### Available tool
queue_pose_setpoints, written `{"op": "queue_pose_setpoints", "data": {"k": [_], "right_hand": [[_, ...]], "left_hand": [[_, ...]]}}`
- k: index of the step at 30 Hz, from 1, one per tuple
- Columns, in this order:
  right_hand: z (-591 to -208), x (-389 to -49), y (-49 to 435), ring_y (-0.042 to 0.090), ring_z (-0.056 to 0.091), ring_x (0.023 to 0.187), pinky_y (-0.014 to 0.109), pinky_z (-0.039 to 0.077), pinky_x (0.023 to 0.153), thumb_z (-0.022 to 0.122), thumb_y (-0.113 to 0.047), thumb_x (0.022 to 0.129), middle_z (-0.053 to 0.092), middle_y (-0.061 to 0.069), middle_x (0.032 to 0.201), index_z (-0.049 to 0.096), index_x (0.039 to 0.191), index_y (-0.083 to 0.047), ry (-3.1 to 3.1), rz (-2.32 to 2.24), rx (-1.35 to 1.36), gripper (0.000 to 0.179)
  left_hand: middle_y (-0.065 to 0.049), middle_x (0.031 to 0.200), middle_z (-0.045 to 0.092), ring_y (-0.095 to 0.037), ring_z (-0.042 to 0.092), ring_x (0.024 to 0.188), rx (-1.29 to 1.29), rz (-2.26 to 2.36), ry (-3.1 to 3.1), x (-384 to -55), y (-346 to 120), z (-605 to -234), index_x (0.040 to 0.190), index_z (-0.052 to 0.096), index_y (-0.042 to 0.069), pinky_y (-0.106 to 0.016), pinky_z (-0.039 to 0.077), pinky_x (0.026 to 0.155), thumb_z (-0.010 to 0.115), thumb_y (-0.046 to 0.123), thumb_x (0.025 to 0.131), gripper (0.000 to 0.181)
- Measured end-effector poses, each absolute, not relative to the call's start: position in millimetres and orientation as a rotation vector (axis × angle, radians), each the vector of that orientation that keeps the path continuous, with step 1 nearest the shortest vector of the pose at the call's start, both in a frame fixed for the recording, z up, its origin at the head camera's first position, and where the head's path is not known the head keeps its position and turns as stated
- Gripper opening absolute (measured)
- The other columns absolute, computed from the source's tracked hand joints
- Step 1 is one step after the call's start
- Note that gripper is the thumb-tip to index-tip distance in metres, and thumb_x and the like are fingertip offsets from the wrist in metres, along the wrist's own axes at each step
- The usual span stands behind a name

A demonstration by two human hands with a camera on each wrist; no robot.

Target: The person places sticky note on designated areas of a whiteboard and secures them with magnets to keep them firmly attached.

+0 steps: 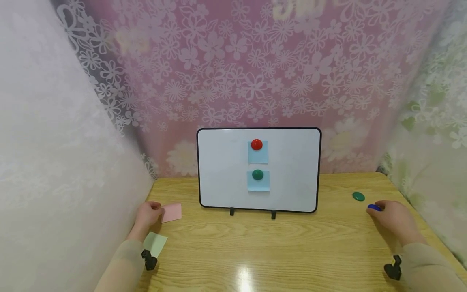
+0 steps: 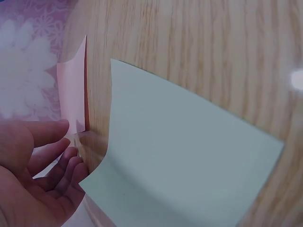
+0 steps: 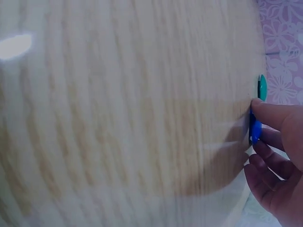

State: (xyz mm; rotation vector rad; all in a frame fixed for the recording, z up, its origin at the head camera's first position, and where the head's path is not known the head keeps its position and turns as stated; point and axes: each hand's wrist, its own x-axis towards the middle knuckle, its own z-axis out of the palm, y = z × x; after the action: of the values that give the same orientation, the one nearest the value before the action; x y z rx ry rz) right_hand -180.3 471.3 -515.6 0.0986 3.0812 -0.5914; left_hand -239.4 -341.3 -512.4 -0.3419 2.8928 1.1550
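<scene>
While the left grip (image 1: 146,215) pinched the pink note (image 1: 172,213) left of the board (image 1: 222,170), the right grip (image 1: 396,219) clamped the blue magnet (image 1: 374,207) right of it; pickup seemed in hand, the next move likely calling for a steady lift of both

The left hand (image 1: 147,215) pinches a pink paper (image 1: 172,213); a pale green paper (image 1: 156,242) lies near it; the right hand (image 1: 395,219) holds a blue magnet (image 1: 374,207) near a green magnet (image 1: 358,196); a white board (image 1: 222,170) farther back has two blue papers (image 1: 258,157).
</scene>
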Motion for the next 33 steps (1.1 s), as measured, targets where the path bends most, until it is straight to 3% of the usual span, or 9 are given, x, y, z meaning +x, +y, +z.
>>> {"op": "queue_pose_setpoints", "data": {"k": [17, 26, 33], "right_hand": [[-513.1, -179.5, 465.6, 0.060, 0.064, 0.097, 0.067, 0.054, 0.080, 0.079, -0.030, 0.096, 0.069, 0.038, 0.108, 0.065, 0.118, 0.022, 3.078, -0.626, 0.111, 0.058], [-510.9, -176.8, 464.2, 0.061, 0.063, 0.099, 0.068, 0.053, 0.082, 0.080, -0.030, 0.097, 0.068, 0.040, 0.110, 0.064, 0.119, 0.023, 3.078, -0.651, 0.139, 0.059], [-509.6, -178.1, 465.1, 0.061, 0.063, 0.098, 0.067, 0.054, 0.081, 0.080, -0.029, 0.096, 0.068, 0.039, 0.109, 0.064, 0.118, 0.023, 3.088, -0.644, 0.134, 0.058]], "left_hand": [[-0.035, 0.124, 0.066, -0.048, 0.062, 0.114, -0.371, 1.212, 2.875, -233.7, -338.6, -514.2, 0.124, 0.066, -0.018, -0.055, 0.055, 0.092, 0.071, 0.004, 0.100, 0.032], [-0.031, 0.116, 0.069, -0.044, 0.064, 0.107, -0.385, 1.208, 2.901, -233.7, -338.0, -518.3, 0.117, 0.070, -0.015, -0.048, 0.057, 0.082, 0.072, 0.005, 0.099, 0.027], [-0.029, 0.113, 0.070, -0.044, 0.065, 0.105, -0.361, 1.204, 2.919, -236.9, -336.3, -515.5, 0.113, 0.071, -0.014, -0.050, 0.057, 0.083, 0.072, 0.004, 0.098, 0.024]]}}
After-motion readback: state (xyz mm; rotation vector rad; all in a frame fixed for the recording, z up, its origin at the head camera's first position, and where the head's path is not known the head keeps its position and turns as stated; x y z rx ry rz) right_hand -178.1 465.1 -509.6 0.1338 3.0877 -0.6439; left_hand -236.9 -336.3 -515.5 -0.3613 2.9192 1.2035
